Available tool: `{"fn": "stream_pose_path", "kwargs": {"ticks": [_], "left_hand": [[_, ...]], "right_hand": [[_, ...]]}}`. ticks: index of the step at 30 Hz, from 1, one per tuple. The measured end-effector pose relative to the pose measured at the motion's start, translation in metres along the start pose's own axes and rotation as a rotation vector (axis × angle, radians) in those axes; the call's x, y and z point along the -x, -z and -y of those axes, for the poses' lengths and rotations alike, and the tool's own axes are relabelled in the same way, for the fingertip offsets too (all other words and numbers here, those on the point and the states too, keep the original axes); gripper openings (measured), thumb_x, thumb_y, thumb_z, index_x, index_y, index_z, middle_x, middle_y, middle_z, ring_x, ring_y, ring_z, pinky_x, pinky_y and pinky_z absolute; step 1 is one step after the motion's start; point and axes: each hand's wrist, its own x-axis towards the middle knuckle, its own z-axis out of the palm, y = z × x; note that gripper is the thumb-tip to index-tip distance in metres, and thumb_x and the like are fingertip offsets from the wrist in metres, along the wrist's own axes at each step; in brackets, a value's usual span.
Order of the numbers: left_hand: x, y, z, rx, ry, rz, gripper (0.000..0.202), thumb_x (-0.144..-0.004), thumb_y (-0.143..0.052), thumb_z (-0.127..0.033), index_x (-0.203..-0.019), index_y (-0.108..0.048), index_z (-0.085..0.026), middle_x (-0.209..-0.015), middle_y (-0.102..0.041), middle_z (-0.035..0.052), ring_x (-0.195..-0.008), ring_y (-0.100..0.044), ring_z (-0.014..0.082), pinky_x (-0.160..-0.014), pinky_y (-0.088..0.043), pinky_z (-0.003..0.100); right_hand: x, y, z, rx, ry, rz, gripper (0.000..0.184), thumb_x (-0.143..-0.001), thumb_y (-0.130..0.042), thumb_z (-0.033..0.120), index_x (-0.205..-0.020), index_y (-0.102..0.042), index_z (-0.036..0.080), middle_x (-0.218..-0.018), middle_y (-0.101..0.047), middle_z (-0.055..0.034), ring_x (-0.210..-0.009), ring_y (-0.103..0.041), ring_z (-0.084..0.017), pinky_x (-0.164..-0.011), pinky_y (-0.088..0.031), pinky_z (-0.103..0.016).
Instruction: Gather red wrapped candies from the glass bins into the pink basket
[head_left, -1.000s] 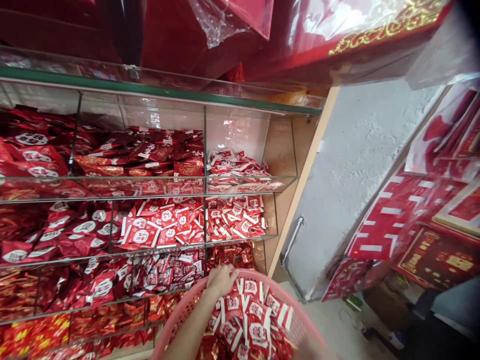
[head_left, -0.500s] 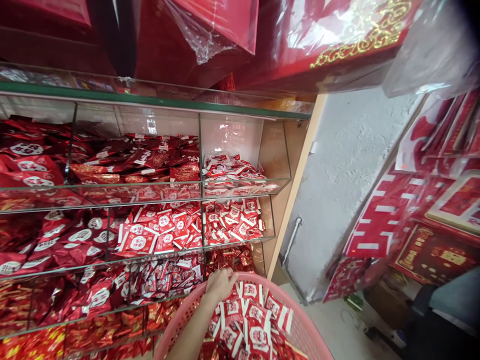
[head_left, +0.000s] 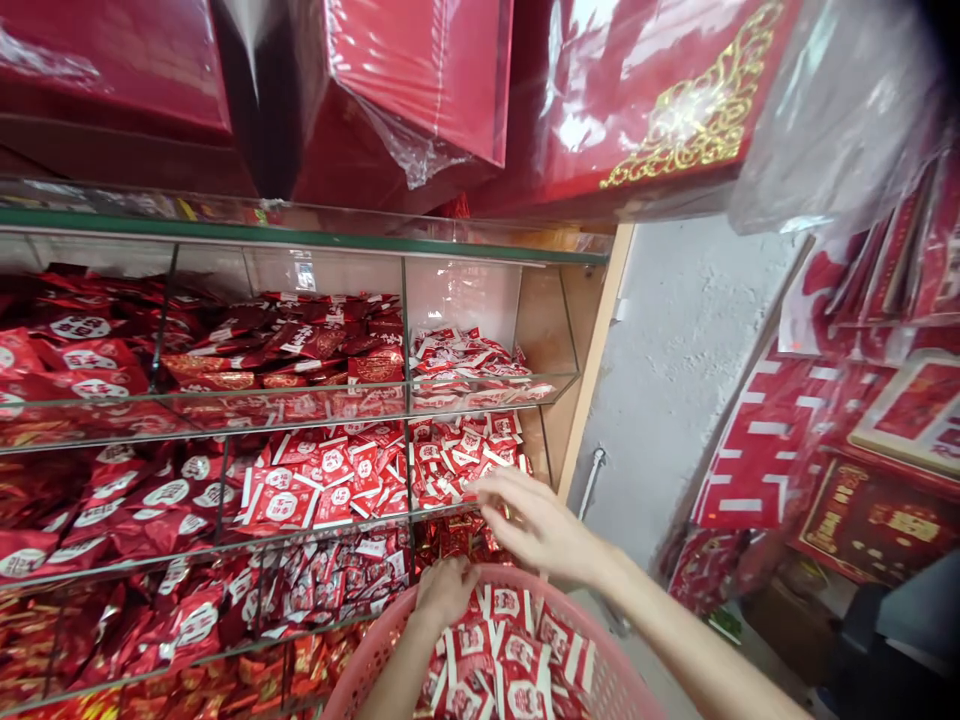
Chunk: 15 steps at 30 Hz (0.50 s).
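A pink plastic basket (head_left: 622, 650) with a perforated wall holds many small red-and-white candy packets (head_left: 517, 650). My left hand (head_left: 444, 590) is closed on its far rim, the forearm reaching across the inside. Above that rim, my right hand (head_left: 525, 515) reaches in from the right with nothing in it, its fingers apart and slightly curled. Its fingertips are at the front of a shelf compartment of similar red-and-white packets (head_left: 461, 450); whether they touch any I cannot tell. Below this, a lower compartment with shiny red packets (head_left: 450, 535) is partly hidden by my hands.
Glass-divided shelves (head_left: 315, 530) on the left hold several kinds of red packets. Large plastic-wrapped red boxes (head_left: 420, 70) rest overhead on a green-edged glass shelf (head_left: 300, 235). A wooden side panel (head_left: 592, 370) meets a grey wall (head_left: 667, 370); red decorations (head_left: 757, 440) hang at right.
My right hand has come into view from the right, up to the shelf compartment. My left hand stays on the basket rim. The view has tilted slightly upward.
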Motion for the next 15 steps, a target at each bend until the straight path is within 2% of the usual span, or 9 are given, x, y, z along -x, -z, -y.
{"fn": "stream_pose_path", "kwargs": {"ticks": [3, 6, 10, 13, 15], "left_hand": [[-0.001, -0.003, 0.002, -0.006, -0.059, -0.057, 0.05, -0.082, -0.021, -0.052, -0.09, -0.06, -0.022, -0.095, -0.067, 0.0055, -0.092, -0.059, 0.0203, -0.078, -0.04, 0.031], [-0.002, -0.006, 0.004, -0.006, -0.075, -0.079, 0.05, -0.082, -0.02, -0.053, -0.088, -0.06, -0.023, -0.092, -0.067, 0.0045, -0.087, -0.06, 0.019, -0.075, -0.041, 0.03], [-0.004, -0.008, 0.006, -0.012, -0.077, -0.086, 0.052, -0.082, -0.019, -0.054, -0.089, -0.059, -0.023, -0.092, -0.067, 0.0043, -0.087, -0.059, 0.0185, -0.075, -0.041, 0.029], [-0.003, -0.008, 0.006, -0.02, -0.078, -0.087, 0.052, -0.082, -0.018, -0.054, -0.089, -0.059, -0.023, -0.093, -0.067, 0.0049, -0.088, -0.059, 0.0188, -0.075, -0.041, 0.029], [-0.003, -0.007, 0.006, -0.025, -0.078, -0.088, 0.053, -0.082, -0.018, -0.055, -0.088, -0.06, -0.023, -0.092, -0.067, 0.005, -0.086, -0.06, 0.0184, -0.074, -0.041, 0.029]], "right_hand": [[-0.028, 0.001, -0.054, 0.222, -0.022, 0.181, 0.04, -0.075, -0.039, 0.003, -0.11, -0.05, 0.02, -0.102, -0.055, -0.0059, -0.096, -0.046, -0.017, -0.084, -0.038, -0.034], [-0.037, -0.003, -0.085, 0.392, -0.057, 0.382, 0.047, -0.067, -0.042, -0.002, -0.106, -0.054, 0.02, -0.103, -0.054, -0.0054, -0.096, -0.044, -0.019, -0.085, -0.034, -0.034], [-0.042, -0.015, -0.094, 0.539, -0.089, 0.534, 0.041, -0.07, -0.044, 0.0, -0.104, -0.056, 0.022, -0.101, -0.052, -0.0069, -0.095, -0.043, -0.02, -0.081, -0.033, -0.033], [-0.047, -0.023, -0.094, 0.624, -0.092, 0.568, 0.033, -0.076, -0.043, 0.005, -0.102, -0.056, 0.021, -0.1, -0.05, -0.0091, -0.095, -0.043, -0.021, -0.08, -0.032, -0.034], [-0.048, -0.024, -0.096, 0.639, -0.089, 0.57, 0.031, -0.075, -0.047, 0.007, -0.102, -0.055, 0.02, -0.102, -0.048, -0.0098, -0.097, -0.042, -0.021, -0.081, -0.031, -0.034]]}}
